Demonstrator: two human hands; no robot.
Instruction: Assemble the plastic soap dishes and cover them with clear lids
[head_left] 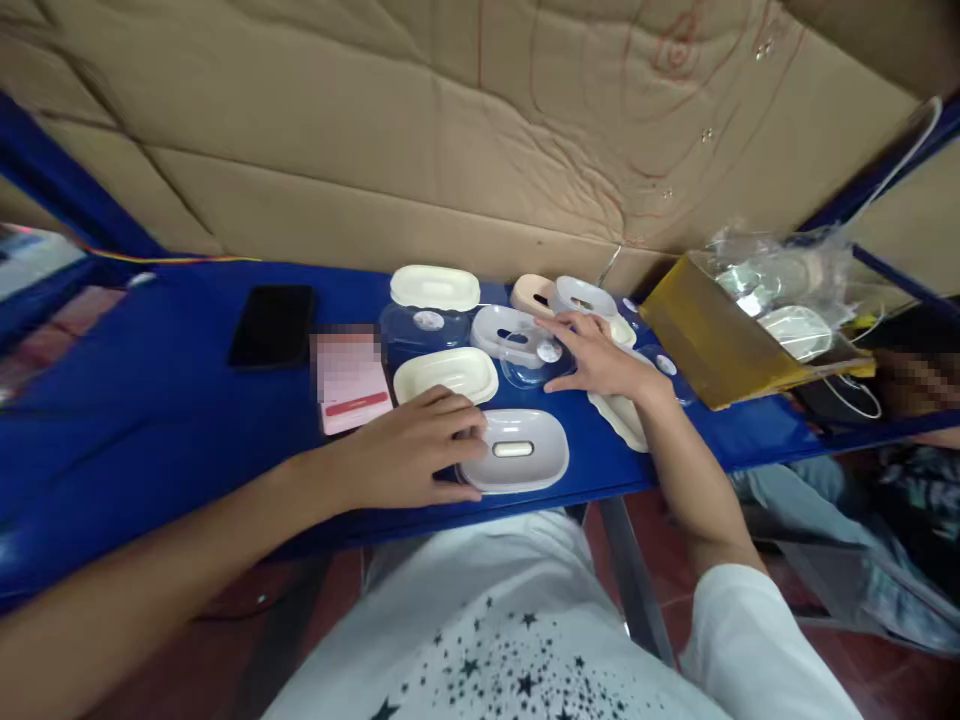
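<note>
A pale grey oval soap dish [551, 455] with a slot in its middle lies at the front edge of the blue table. My left hand [424, 450] is at its left end, thumb and bent fingers closed about the rim. Farther back, my right hand [600, 358] reaches over a clear plastic lid [525, 376] with a round sticker, its thumb and fingers apart; whether it touches the lid I cannot tell. Beside that lid is a whitish slotted dish part [491, 328]. A cream oval dish [446, 375] sits behind my left hand.
Another cream dish [435, 287] and a clear lid [409, 325] lie at the back. A pink box [352, 385] and a black phone [271, 326] are to the left. On the right stands a cardboard box [701, 335] with plastic-wrapped pieces. A cardboard sheet [337, 150] walls the back.
</note>
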